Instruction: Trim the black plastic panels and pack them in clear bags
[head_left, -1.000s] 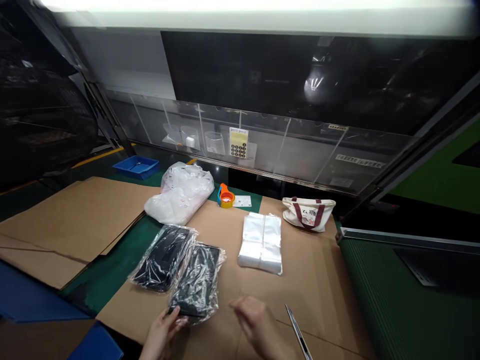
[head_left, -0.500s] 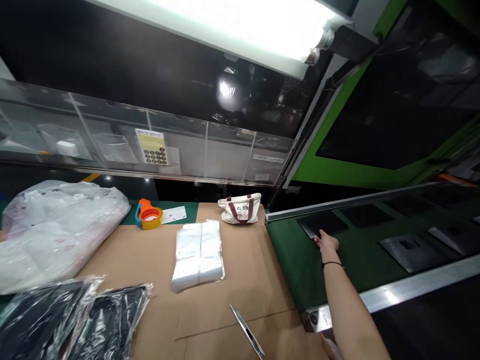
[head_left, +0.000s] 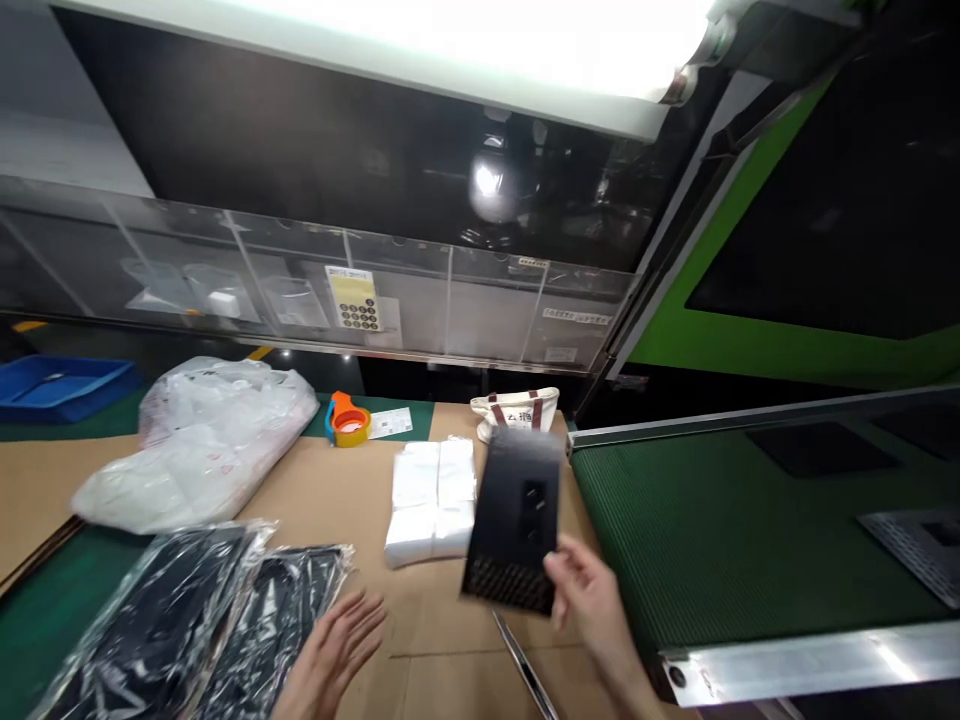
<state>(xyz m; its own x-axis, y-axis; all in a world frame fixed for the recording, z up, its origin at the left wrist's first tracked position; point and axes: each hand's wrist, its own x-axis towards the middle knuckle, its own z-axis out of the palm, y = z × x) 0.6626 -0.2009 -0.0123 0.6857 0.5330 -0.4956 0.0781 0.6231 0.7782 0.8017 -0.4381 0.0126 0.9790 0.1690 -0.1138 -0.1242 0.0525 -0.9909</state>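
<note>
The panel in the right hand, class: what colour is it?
The panel is black, showing best in the head view.

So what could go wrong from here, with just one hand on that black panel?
The panel could slip or twist: only the right hand grips it, near a lower corner. The slim metal tool lies loose on the cardboard and might scratch the panel if it fell there. The left hand, holding nothing, could perhaps brush the wrapped packs beside it.
</note>
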